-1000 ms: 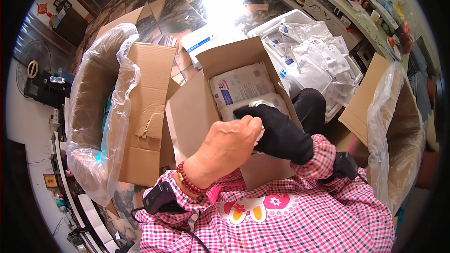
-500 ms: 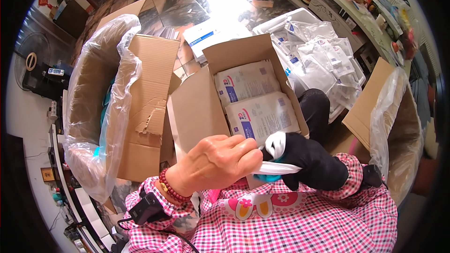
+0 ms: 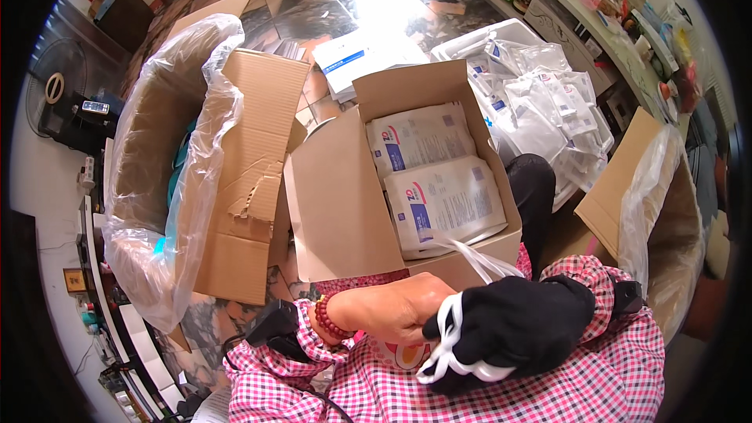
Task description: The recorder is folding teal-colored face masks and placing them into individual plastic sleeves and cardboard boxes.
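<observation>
My left hand [image 3: 399, 305], bare with a red bead bracelet [image 3: 327, 317], is closed with its fingertips against the edge of the black cloth around my right hand. What they pinch, if anything, is hidden. My right hand [image 3: 517, 321] is in a black glove and curled, with white straps [image 3: 446, 348] looped and crossed over its front. More thin white strands [image 3: 478, 258], blurred, stretch from it toward the box. The open cardboard box [image 3: 329, 211] is just beyond my hands. It holds two white printed packs [image 3: 446, 200], one behind the other.
On the left stands a plastic-lined carton [image 3: 243, 172] with teal material inside. A white tub [image 3: 446, 47] full of white packets [image 3: 556, 102] sits at the far right. Another lined carton [image 3: 666, 204] is at my right. Flat white boxes [image 3: 352, 63] lie behind the open box.
Both hands have moved down toward my lap. The folded white band and teal piece between them no longer show. White straps now lie across the black glove, and loose strands trail toward the box.
</observation>
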Action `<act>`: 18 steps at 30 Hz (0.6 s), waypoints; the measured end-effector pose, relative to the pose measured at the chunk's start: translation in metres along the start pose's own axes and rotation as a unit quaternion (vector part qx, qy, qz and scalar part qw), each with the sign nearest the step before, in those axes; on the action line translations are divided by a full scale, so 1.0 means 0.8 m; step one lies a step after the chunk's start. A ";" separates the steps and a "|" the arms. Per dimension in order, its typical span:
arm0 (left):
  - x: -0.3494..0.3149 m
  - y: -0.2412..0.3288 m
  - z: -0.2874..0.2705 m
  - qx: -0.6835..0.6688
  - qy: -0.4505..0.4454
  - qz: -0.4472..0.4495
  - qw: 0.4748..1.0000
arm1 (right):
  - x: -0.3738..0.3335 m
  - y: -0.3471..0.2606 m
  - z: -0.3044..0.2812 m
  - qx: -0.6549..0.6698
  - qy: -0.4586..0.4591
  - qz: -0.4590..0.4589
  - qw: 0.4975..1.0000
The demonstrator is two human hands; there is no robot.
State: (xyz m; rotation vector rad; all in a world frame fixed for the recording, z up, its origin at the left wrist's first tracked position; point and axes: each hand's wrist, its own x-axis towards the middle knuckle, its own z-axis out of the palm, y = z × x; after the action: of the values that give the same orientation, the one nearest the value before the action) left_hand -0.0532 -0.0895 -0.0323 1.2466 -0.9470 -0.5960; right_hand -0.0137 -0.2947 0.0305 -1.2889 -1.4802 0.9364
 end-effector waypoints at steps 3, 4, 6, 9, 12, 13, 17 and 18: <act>0.015 0.004 0.005 0.012 -0.018 0.036 0.999 | -0.012 -0.015 0.001 0.051 0.064 0.010 0.997; 0.015 0.004 0.007 0.008 -0.022 0.039 0.999 | -0.016 -0.014 0.002 0.082 0.082 -0.002 0.993; 0.012 0.008 0.014 0.055 0.019 0.034 0.998 | -0.024 -0.016 0.001 0.120 0.051 0.076 0.989; -0.008 0.007 0.021 0.189 0.008 -0.015 0.982 | -0.053 -0.005 0.034 0.206 0.047 0.204 0.956; -0.018 0.022 0.024 0.216 -0.011 -0.053 0.975 | -0.059 -0.005 0.044 0.245 0.148 0.129 0.949; -0.020 0.029 0.021 0.223 -0.030 -0.069 0.972 | -0.059 -0.006 0.043 0.247 0.148 0.129 0.949; -0.039 0.034 0.026 0.219 -0.053 -0.113 0.968 | -0.060 -0.010 0.038 0.238 0.102 0.156 0.953; -0.042 0.038 0.031 0.212 -0.037 -0.121 0.969 | -0.058 -0.012 0.039 0.275 0.122 0.176 0.937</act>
State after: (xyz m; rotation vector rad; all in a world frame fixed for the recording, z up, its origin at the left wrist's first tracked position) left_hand -0.0947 -0.0668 -0.0113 1.7498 -1.0253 -0.6546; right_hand -0.0457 -0.3408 0.0235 -1.2049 -0.7252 1.2608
